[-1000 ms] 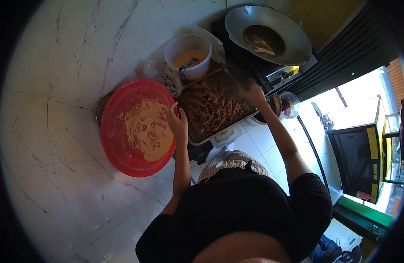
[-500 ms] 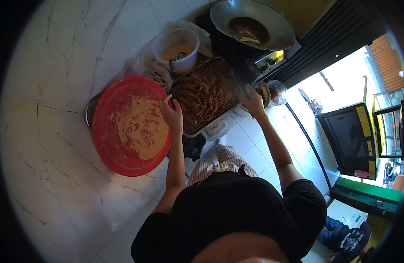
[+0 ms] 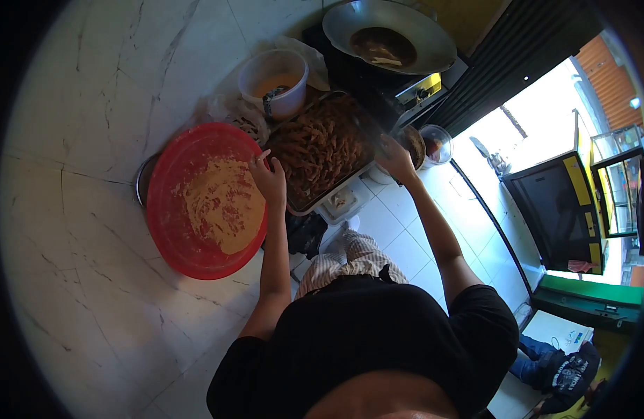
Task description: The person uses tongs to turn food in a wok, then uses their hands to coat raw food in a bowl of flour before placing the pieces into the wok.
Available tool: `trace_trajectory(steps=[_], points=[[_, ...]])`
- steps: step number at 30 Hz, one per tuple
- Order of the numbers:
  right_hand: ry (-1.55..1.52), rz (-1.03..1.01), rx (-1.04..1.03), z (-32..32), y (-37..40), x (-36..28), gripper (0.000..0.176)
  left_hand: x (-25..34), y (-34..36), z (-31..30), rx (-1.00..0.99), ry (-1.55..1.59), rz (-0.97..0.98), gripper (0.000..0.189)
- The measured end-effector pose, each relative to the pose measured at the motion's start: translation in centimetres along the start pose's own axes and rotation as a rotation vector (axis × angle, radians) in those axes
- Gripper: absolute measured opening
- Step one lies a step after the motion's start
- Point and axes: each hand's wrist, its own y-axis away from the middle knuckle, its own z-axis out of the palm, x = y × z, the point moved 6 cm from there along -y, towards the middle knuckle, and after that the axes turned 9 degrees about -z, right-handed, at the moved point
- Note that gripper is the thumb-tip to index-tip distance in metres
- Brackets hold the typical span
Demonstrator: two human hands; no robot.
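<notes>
My left hand (image 3: 269, 183) is raised between a red basin (image 3: 169, 234) and a metal tray (image 3: 298, 211), its fingers slightly apart and with nothing visible in it. The basin holds pale yellowish flour, spread unevenly. Brown strips of food (image 3: 323, 150), heaped thickly, fill the tray. My right hand (image 3: 396, 160) is at the tray's right side with its fingers curled in. A dark, blurred shape by those fingers reaches over the strips, and I cannot make out what it is.
Behind the tray, a white tub (image 3: 291, 108) holds orange-brown liquid and a utensil. A large wok (image 3: 433, 50) with dark liquid sits on a stove (image 3: 420, 89). A small jar (image 3: 437, 143) and a plastic container (image 3: 341, 202) are close by. Another person (image 3: 563, 370) is at lower right.
The view has shifted slightly, moving most things a little left in the picture. My right hand appears slightly farther left and lower; my left hand keeps its place between basin and tray.
</notes>
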Motion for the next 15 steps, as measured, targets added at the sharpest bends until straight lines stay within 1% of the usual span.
trace_trajectory(steps=[3, 5, 6, 8, 10, 12, 13, 14, 15], points=[[-0.022, -0.040, 0.057, -0.4, 1.3, -0.1, 0.059, 0.7, 0.1, -0.3, 0.021, -0.023, 0.027, 0.022], [-0.082, -0.010, 0.084, -0.3, 2.3, 0.5, 0.057, 2.5, 0.6, -1.3, 0.141, -0.017, 0.123, 0.020], [-0.090, -0.007, 0.087, -0.5, 3.0, 0.2, 0.057, 2.9, 0.9, -1.5, 0.139, -0.024, 0.128, 0.020], [-0.240, 0.124, 0.033, -0.9, 4.5, -0.7, 0.057, 4.1, 2.0, -1.9, 0.115, 0.118, 0.241, 0.020], [-0.287, 0.169, 0.058, -1.3, 6.4, -1.1, 0.058, 4.2, 3.9, -1.3, 0.085, 0.070, 0.276, 0.018], [-0.323, 0.218, 0.082, -2.5, 8.5, -1.4, 0.059, 4.7, 6.6, -0.2, -0.035, 0.150, 0.276, 0.018], [-0.355, 0.235, 0.079, -3.2, 9.4, -1.8, 0.060, 4.8, 8.0, 0.4, -0.047, 0.154, 0.284, 0.018], [-0.388, 0.249, 0.078, -3.8, 10.3, -1.9, 0.061, 4.4, 9.3, 1.7, -0.161, 0.257, 0.222, 0.019], [-0.370, 0.282, 0.113, -4.1, 11.5, -0.5, 0.061, 3.9, 10.6, 3.0, -0.273, 0.357, 0.159, 0.019]])
